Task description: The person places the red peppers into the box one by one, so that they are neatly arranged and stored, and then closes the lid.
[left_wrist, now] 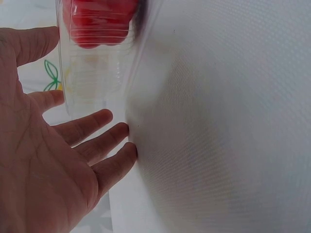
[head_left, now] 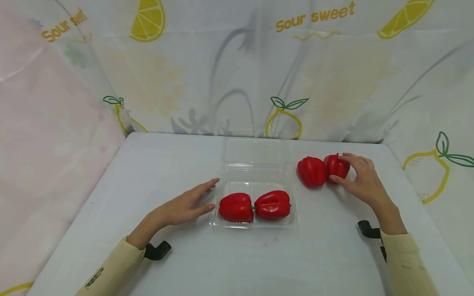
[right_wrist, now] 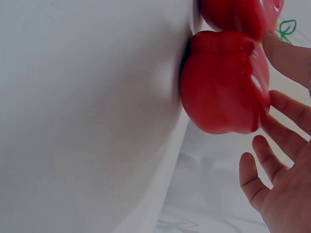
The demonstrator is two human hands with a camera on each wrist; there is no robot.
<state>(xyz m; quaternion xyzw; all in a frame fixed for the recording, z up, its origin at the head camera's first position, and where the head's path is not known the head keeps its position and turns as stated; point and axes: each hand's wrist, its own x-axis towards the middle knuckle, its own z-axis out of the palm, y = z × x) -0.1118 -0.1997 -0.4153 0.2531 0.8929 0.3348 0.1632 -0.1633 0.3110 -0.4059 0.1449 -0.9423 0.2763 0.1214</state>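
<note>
A clear plastic clamshell box [head_left: 255, 225] lies with its lid [head_left: 255, 153] folded back. Inside its base are two red bell peppers, the left one [head_left: 235, 207] and the right one [head_left: 273, 205], end to end. At the box's left side my left hand [head_left: 185, 206] is spread, thumb and index tips at or almost against the wall [left_wrist: 92, 82]. To the right of the box, two more red bell peppers [head_left: 311, 172] sit side by side. My right hand [head_left: 357, 179] reaches over the outer pepper [right_wrist: 226, 82], its extended thumb and fingers at the pepper's surface; firm contact is unclear.
A white-covered table [head_left: 255, 263] bears everything. Behind it hangs a lemon-printed curtain [head_left: 237, 82], with more cloth at both sides. Black wrist mounts [head_left: 157, 250] stick out from both forearms close to the tabletop.
</note>
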